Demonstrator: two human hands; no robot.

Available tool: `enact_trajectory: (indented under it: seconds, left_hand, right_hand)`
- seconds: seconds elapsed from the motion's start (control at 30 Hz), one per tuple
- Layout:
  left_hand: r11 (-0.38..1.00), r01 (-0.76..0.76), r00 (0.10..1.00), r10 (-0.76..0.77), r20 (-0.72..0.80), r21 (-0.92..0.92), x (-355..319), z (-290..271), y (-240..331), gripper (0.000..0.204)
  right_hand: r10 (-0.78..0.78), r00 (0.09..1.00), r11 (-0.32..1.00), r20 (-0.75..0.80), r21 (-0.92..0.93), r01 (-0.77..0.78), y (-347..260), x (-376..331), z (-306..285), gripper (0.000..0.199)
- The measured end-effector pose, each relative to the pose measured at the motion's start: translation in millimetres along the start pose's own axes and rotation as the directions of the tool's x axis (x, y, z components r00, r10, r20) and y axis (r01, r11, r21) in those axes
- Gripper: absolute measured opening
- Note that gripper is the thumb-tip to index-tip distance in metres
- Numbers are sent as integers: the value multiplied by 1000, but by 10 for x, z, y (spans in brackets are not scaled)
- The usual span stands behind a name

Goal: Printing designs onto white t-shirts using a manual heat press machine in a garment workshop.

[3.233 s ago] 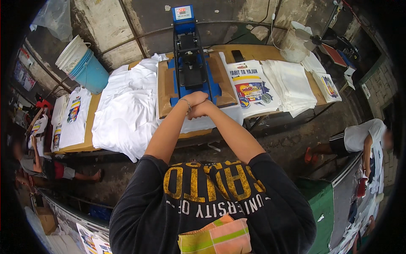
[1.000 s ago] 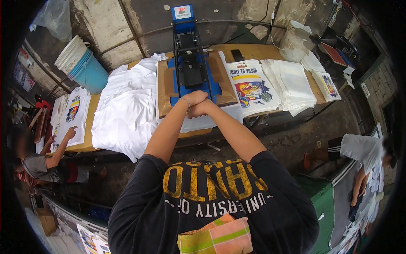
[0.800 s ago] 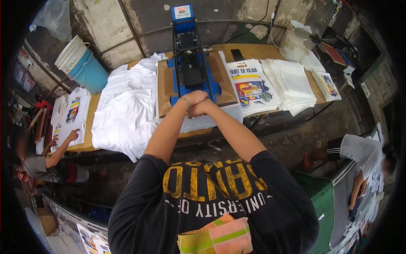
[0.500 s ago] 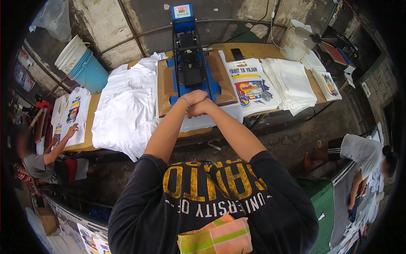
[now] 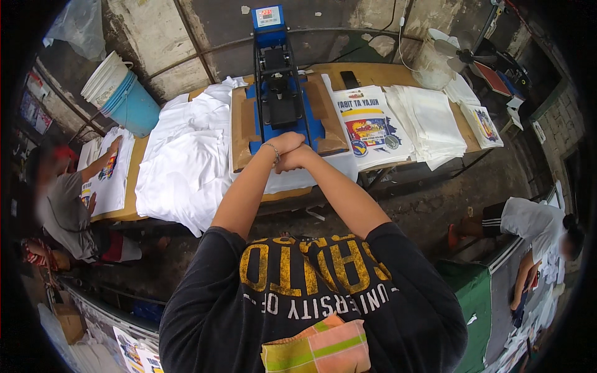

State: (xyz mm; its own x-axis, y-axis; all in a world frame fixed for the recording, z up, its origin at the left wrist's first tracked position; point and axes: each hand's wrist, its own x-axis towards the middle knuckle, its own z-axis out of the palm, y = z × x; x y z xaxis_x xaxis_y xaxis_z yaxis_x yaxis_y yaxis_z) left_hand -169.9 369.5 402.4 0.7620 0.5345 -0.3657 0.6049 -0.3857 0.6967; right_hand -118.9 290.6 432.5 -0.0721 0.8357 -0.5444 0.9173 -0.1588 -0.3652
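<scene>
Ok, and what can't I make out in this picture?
All in the head view:
Whatever the left hand and right hand hold: the hands themselves cover it.
How the white cloth lies under the press's brown-edged plate: the plate hides it.
The printed white items at lower left: cut off by the lower edge.
The phone's screen: too small.

Hard metal, soft cloth, thin plastic
The press [image 5: 280,105] has smooth blue paint and black metal bars, and the brown cover [image 5: 328,117] looks like paper. The white pile [image 5: 185,158] is soft, wrinkly cloth. The table [image 5: 379,73] looks like wood, the blue bucket [image 5: 134,107] is smooth plastic, the clear bag [image 5: 84,31] is shiny plastic, and the wall [image 5: 168,46] is rough.
</scene>
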Motion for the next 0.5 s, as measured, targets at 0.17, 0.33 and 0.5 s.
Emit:
enact_trajectory:
  seconds: [0.17, 0.33, 0.5]
  left_hand:
    - [991, 82, 996, -79, 36, -107, 43, 30, -42, 44]
    - [1000, 12, 1000, -12, -10, 11, 27, 8, -44, 45]
    - [997, 34, 999, -35, -2, -65, -112, -18, 83, 46]
  right_hand:
    - [-14, 1000, 1000, 8, -1, 14, 1, 14, 9, 21]
    - [33, 999, 999, 40, -33, -32, -45, -67, -34, 21]
    - [33, 999, 999, 9, -30, -32, -102, -174, -83, 20]
